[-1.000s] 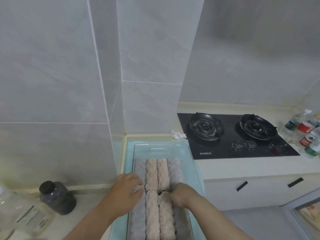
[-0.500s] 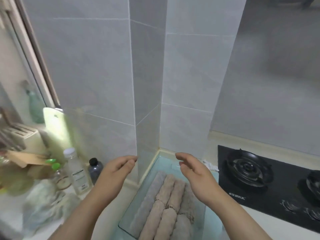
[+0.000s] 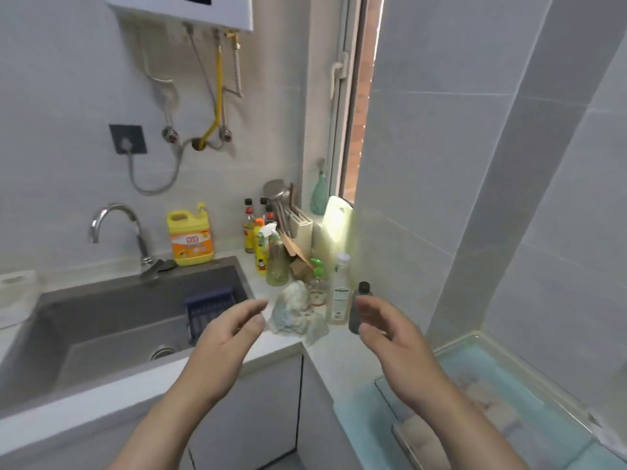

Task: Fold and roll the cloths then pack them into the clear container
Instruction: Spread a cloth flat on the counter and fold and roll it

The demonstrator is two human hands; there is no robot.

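Since a second ago my hands have come up out of the clear container (image 3: 386,398), and my view has swung left from the stove to the sink (image 3: 101,330). My left hand (image 3: 220,344) hangs in the air over the front edge of the bench beside the sink, fingers straight and loosely spread, holding nothing. My right hand (image 3: 397,344) hangs level with it above the bench's inner corner, palm turned toward the left hand, fingers relaxed and empty too. Neither hand touches anything.

The clear container lies at the right end of the bench on a light-blue mat (image 3: 354,420), close to the tiled wall and partly behind my right forearm. The rolled cloths (image 3: 419,432) lie inside it, side by side; they are blurred, so I cannot count them.

Between my hands, farther back on the bench, sits a crumpled rag (image 3: 293,313). Just to its right stand a tall clear bottle (image 3: 339,293) and a small dark bottle (image 3: 358,312) with a black cap. A yellow detergent jug (image 3: 190,237) stands at the sink's back edge near the tap (image 3: 115,228), and a dark blue basket (image 3: 208,310) hangs inside the sink.
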